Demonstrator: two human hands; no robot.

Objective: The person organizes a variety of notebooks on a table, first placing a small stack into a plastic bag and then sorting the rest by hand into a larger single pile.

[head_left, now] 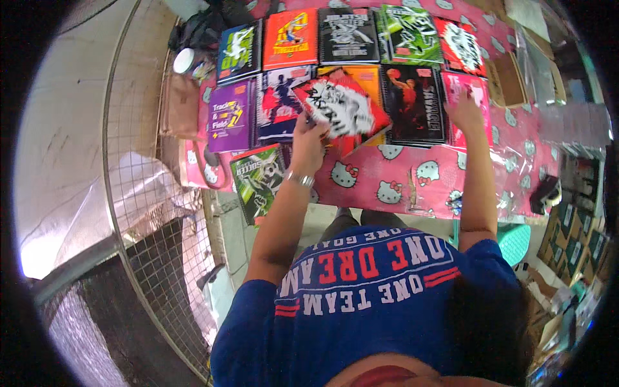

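Note:
In my left hand [309,138], which wears a metal watch, is a red spiral notebook [348,109] with a black-and-white sports picture. It is turned askew over an orange notebook [371,77], with another red-and-black cover showing under it. My right hand [465,115] rests on a pink notebook [478,116], thumb and fingers apart, the fingertips slightly blurred. Between my hands lies a black notebook [416,103] with a basketball player. A navy-and-white notebook [277,103] and a purple one [229,119] are left of the held notebook.
A back row holds blue-green, orange, black, green and red notebooks [290,39]. A green soccer notebook [259,180] overhangs the near edge of the pink patterned tablecloth [412,193]. Wire mesh [155,258] stands at left, a cardboard box [506,77] at right, and a green stool [514,244] below.

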